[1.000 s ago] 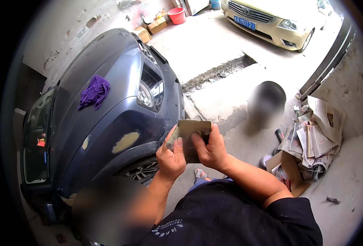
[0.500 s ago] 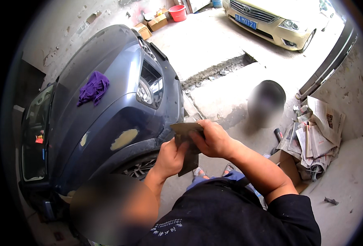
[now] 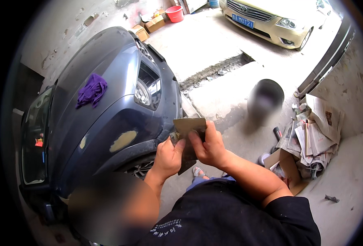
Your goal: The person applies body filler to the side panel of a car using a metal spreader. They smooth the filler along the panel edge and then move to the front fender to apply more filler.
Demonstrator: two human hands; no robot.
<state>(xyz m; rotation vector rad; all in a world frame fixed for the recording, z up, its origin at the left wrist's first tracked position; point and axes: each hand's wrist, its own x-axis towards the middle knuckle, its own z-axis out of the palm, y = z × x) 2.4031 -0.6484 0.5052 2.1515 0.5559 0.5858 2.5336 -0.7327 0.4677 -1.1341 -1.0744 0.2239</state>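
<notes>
Gripped in both the left hand [image 3: 167, 157] and the right hand [image 3: 212, 149], low in front of the body, is a thin olive-brown sheet [image 3: 189, 124], perhaps two overlapping pieces; I cannot tell. A slack pinch could drop it, or a slip drive its edge into skin. Beyond stands the dark blue car [image 3: 107, 119] with its pale patch [image 3: 123, 140]; a careless swing could scratch it.

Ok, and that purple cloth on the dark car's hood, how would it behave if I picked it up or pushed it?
The purple cloth would probably hang limp, since it lies crumpled in soft folds. It's likely light, being just bunched fabric. Pushed, it may bunch further or slide, as the hood beneath looks smooth and curved.
</notes>
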